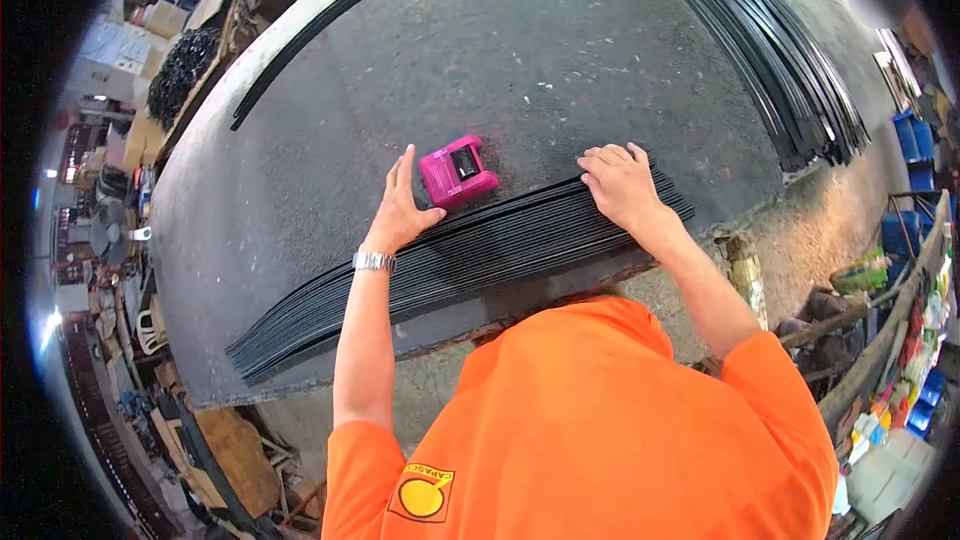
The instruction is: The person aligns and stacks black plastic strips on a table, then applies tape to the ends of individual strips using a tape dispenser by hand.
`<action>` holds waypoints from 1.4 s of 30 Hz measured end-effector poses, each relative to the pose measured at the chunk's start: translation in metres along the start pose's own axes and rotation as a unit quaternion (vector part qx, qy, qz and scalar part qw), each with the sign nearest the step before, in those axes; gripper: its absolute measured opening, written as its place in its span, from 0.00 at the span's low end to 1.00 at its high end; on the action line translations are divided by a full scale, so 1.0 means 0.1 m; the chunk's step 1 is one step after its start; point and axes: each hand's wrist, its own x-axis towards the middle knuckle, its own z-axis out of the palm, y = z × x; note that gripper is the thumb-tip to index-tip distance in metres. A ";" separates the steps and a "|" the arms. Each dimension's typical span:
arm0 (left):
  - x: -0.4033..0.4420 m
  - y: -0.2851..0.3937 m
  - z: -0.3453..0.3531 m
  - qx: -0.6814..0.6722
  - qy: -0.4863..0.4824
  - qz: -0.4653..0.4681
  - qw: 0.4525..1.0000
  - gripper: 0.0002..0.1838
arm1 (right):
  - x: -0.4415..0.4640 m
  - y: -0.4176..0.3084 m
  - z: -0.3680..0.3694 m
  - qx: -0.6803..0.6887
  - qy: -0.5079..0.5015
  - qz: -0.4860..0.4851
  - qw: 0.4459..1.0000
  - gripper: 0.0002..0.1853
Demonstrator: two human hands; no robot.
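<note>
A layer of long black strips [470, 250] lies side by side along the near edge of the dark table. My left hand [402, 208] is open over the strips' far edge, thumb and fingers spread. Just beyond the thumb sits a bright pink device [452, 172] with a black panel on top; a gap separates it from my fingers. Toward the strips' right end, my right hand [622, 188] has its fingers bent and closed over their far edge. What lies under those fingertips is partly hidden.
More black strips [770, 50] form a thick bundle at the table's right side. A thin curved bundle [300, 40] runs along the far left edge of the tabletop [560, 70]. A tangled black heap [183, 75] lies beyond it. Blue containers [912, 137] stand at right.
</note>
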 end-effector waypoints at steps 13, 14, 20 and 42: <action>0.05 -0.24 0.09 0.009 -0.022 -0.021 1.000 0.64 | 0.00 0.05 -0.02 -0.045 -0.113 0.043 0.992 0.09; 0.01 -0.30 0.11 -0.003 -0.010 -0.020 1.000 0.63 | 0.01 0.04 -0.04 -0.048 -0.113 0.037 0.992 0.08; -0.49 -0.08 -0.19 0.046 -0.027 -0.052 0.997 0.28 | 0.14 -0.21 -0.45 -0.058 -0.032 -0.024 0.998 0.05; -1.03 -0.13 -0.65 0.072 -0.105 0.049 0.991 0.14 | -0.18 -0.21 -1.07 -0.083 -0.089 -0.044 0.992 0.09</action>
